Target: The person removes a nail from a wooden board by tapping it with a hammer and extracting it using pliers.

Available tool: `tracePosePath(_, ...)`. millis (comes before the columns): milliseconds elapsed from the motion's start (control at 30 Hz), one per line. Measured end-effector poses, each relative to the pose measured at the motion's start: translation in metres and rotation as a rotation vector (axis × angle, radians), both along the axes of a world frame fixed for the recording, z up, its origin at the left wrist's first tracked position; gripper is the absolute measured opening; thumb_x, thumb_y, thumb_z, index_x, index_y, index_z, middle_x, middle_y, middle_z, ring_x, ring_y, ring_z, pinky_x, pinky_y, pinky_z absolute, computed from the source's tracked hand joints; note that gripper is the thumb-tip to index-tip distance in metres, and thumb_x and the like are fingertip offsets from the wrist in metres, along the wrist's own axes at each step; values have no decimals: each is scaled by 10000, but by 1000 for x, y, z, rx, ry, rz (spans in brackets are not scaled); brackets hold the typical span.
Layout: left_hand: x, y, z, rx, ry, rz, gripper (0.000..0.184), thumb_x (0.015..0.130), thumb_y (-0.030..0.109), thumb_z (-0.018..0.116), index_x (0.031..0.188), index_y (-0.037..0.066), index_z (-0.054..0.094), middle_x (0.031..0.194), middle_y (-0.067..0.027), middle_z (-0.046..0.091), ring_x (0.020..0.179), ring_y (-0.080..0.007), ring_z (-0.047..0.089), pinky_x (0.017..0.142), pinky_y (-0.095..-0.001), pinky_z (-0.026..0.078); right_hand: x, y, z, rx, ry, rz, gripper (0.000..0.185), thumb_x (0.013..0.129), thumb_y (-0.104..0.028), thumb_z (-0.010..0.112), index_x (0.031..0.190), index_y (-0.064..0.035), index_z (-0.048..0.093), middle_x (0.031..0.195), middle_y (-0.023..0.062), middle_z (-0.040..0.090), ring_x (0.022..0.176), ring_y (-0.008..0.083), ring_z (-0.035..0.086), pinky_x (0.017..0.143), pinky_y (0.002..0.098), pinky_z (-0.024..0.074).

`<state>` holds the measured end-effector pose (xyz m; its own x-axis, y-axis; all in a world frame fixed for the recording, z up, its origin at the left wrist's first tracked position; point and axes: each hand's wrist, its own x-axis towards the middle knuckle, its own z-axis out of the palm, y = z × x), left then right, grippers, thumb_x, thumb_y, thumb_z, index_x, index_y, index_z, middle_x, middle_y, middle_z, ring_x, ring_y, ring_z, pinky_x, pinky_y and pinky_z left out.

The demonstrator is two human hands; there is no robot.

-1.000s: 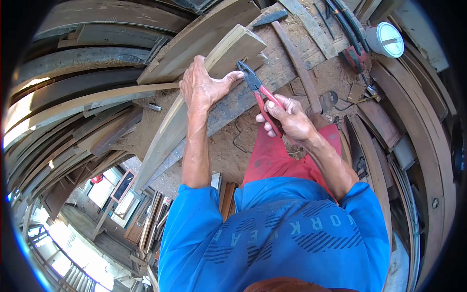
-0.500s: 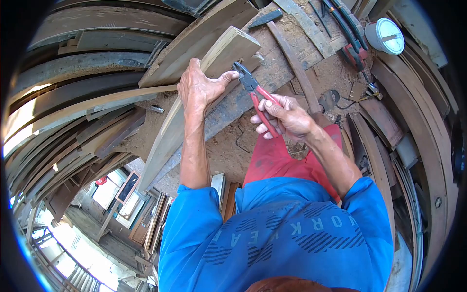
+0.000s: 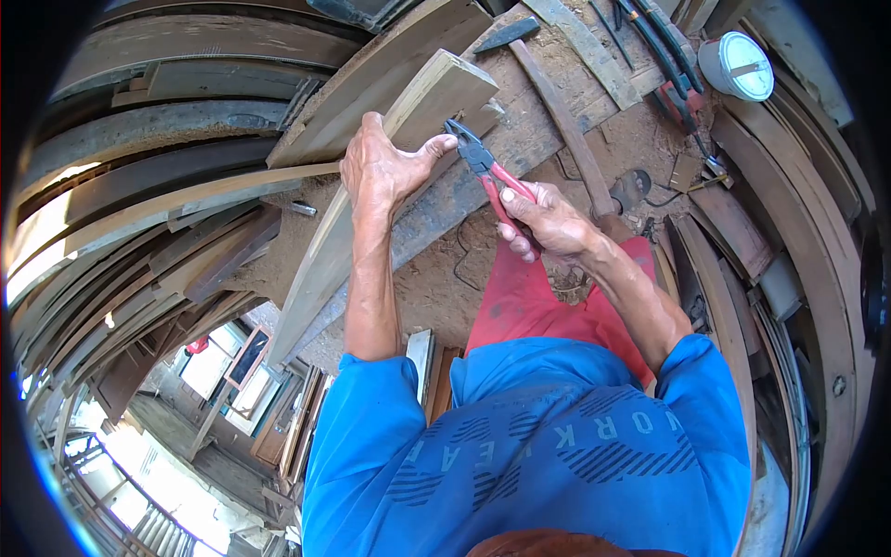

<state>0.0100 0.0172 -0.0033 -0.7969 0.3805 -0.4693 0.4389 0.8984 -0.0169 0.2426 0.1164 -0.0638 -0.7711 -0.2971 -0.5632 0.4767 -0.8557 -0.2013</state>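
My left hand [image 3: 379, 172] is hooked over the upper edge of a long wooden board [image 3: 457, 91], which stands on edge. Its thumb reaches over the near face, close beside the jaws of the pliers [image 3: 477, 156]. Those pliers have dark metal heads and red handles, and my right hand [image 3: 548, 220] is wrapped round the handles. The jaw tips are against or just in front of the board's face, near its end. Whatever they may pinch is too small to make out.
On the wooden bench lies a hammer [image 3: 557, 111]. Black-handled tools [image 3: 661, 42] and a red power tool [image 3: 680, 107] are near a white bucket [image 3: 742, 67]. Stacked planks [image 3: 186, 130] crowd the left, and more boards [image 3: 789, 204] line the right.
My right hand's fingers have closed in round the handles, which are now nearer each other. My left hand and the board have hardly moved.
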Motion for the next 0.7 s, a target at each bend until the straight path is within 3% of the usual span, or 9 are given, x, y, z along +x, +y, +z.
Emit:
tracePosePath(67, 1, -1, 0, -5, 1, 0, 1038, 549, 781, 932, 1101, -43, 627, 1086, -279, 749, 1081, -433, 734, 946, -505, 575, 0, 0, 1, -10, -3, 4, 317, 1125, -431, 572, 1048, -128, 519, 773, 2, 596, 584, 85, 541, 492, 272, 451)
tracePosePath(167, 3, -3, 5, 0, 6, -85, 904, 645, 601, 974, 1188, -21, 608, 1117, -299, 754, 1093, -458, 736, 958, -511, 571, 2, 0, -2, -52, 25, -15, 319, 1120, -433, 582, 1031, -136, 510, 776, 1, 596, 586, 83, 533, 495, 269, 442)
tracePosePath(367, 8, -14, -1, 88, 85, -162, 792, 656, 487, 1003, 1151, 22, 596, 1073, -269, 754, 1052, -466, 724, 909, -517, 570, 10, 5, -12, -140, 65, 9, 308, 1113, -423, 600, 1046, -140, 498, 786, -2, 588, 568, 82, 513, 484, 262, 427)
tracePosePath(467, 9, -14, -1, 91, 94, -150, 768, 644, 467, 1009, 1106, 32, 576, 1041, -227, 745, 1055, -425, 716, 900, -534, 542, 29, 37, -3, -76, -92, -138, 353, 1107, -442, 604, 994, -122, 509, 737, -21, 566, 565, 62, 486, 476, 257, 419)
tracePosePath(533, 4, -18, -7, 116, 84, -162, 770, 644, 469, 1008, 1107, 31, 577, 1043, -231, 746, 1048, -430, 717, 895, -535, 543, 49, 62, 0, 126, -162, -176, 379, 1105, -442, 606, 961, -105, 508, 747, -14, 570, 565, 65, 500, 470, 260, 419)
tracePosePath(667, 5, -11, -4, 89, 72, -131, 776, 645, 472, 1007, 1119, 32, 580, 1038, -237, 750, 1032, -441, 720, 885, -539, 546, 58, 60, 21, 465, -32, -73, 369, 1111, -391, 595, 1051, -27, 595, 884, 87, 705, 666, 132, 666, 572, 293, 543)
tracePosePath(700, 5, -11, -4, 97, 76, -138, 776, 644, 472, 1008, 1120, 32, 580, 1033, -236, 750, 1028, -442, 721, 883, -540, 547, 51, 51, 22, 348, -1, -107, 386, 1110, -362, 599, 1156, 21, 613, 954, 122, 737, 758, 164, 724, 655, 309, 592)
